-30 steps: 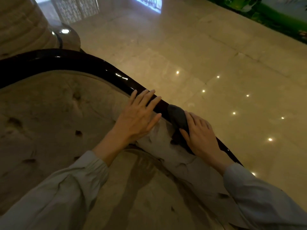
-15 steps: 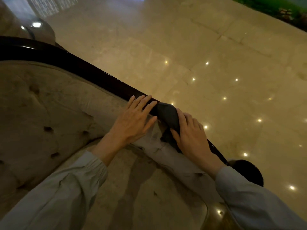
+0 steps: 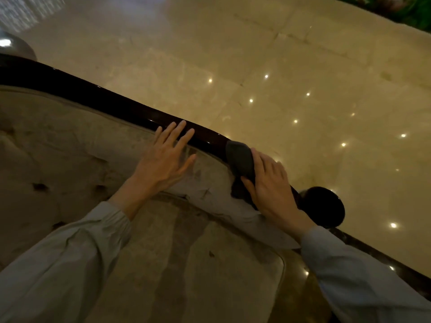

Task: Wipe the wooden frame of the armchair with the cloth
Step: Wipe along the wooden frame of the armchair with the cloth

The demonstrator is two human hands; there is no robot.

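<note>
The armchair's dark glossy wooden frame (image 3: 112, 102) runs from the left edge down to a rounded arm end (image 3: 326, 206) at the right. A dark grey cloth (image 3: 240, 157) is draped over the frame rail. My right hand (image 3: 270, 185) presses on the cloth, fingers curled over it and the rail. My left hand (image 3: 165, 159) lies flat with fingers spread on the beige tufted upholstery (image 3: 58, 159), its fingertips touching the frame. It holds nothing.
The seat cushion (image 3: 198, 264) lies below my arms. Beyond the frame is a polished beige marble floor (image 3: 279, 66) with reflected ceiling lights. A shiny dark round object (image 3: 14, 45) sits at the far left. Green foliage (image 3: 415, 10) shows at the top right.
My right hand with the cloth has slid down the rail toward the rounded arm end. The left hand stays on the upholstery, and the view has shifted to show more of the arm end.
</note>
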